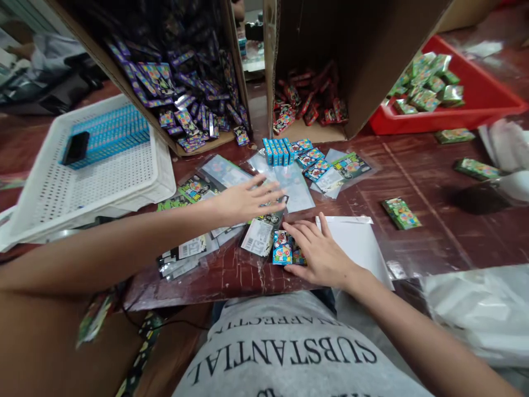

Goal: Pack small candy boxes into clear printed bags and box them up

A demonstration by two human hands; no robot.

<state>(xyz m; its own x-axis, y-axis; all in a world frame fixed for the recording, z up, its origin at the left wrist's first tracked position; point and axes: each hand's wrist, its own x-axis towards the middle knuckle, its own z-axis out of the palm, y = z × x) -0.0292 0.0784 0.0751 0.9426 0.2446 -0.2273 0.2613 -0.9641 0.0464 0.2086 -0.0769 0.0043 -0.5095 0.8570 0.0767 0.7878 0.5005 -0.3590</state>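
My left hand (252, 199) hovers palm down with its fingers spread over plastic pouches and printed cards near the middle of the table. My right hand (316, 251) curves around a blue small box (282, 248) and a darker box beside it, near the table's front edge. A printed card with a white label (258, 238) lies just left of these boxes. Beyond my hands stands a row of blue boxes (278, 152), with more blue boxes (312, 160) lying to its right. A green-and-black card in a clear pouch (349, 166) rests farther right.
A carton of purple packets (194, 110) and one of red packets (309, 105) stand at the back. A white basket (45, 204) is on the left, a red bin (446, 118) at back right. Green box (401, 213) and white sheet (355, 242) lie on the right.
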